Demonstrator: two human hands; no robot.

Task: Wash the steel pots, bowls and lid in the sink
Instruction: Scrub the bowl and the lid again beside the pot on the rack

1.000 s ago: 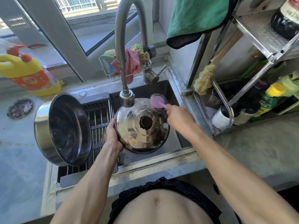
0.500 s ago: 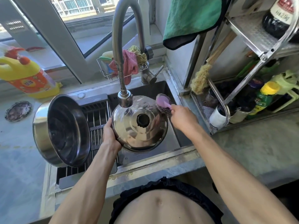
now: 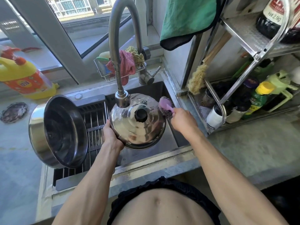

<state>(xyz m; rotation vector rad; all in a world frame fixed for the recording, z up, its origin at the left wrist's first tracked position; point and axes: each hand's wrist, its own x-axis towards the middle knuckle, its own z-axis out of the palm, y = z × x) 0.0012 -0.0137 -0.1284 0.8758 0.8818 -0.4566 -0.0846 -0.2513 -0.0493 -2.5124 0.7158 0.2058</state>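
A shiny steel lid [image 3: 138, 127] with a black knob is tilted over the sink [image 3: 172, 140], just under the faucet head [image 3: 122, 99]. My left hand [image 3: 111, 133] grips the lid's left rim. My right hand [image 3: 182, 118] holds a pink-handled scrub brush [image 3: 165, 108] whose dark bristles meet the lid's upper right edge. A large steel pot [image 3: 56, 132] lies on its side on the drain rack [image 3: 94, 127] at the left, its opening facing right.
A yellow detergent bottle [image 3: 22, 77] stands on the sill at left. A wire caddy with cloths [image 3: 125, 65] sits behind the faucet. A steel shelf [image 3: 243, 88] with bottles and a hanging brush stands at right, a green towel [image 3: 186, 18] above it.
The lid has turned a little in my left hand, its knob now nearer the top. The brush stays at the lid's upper right edge.
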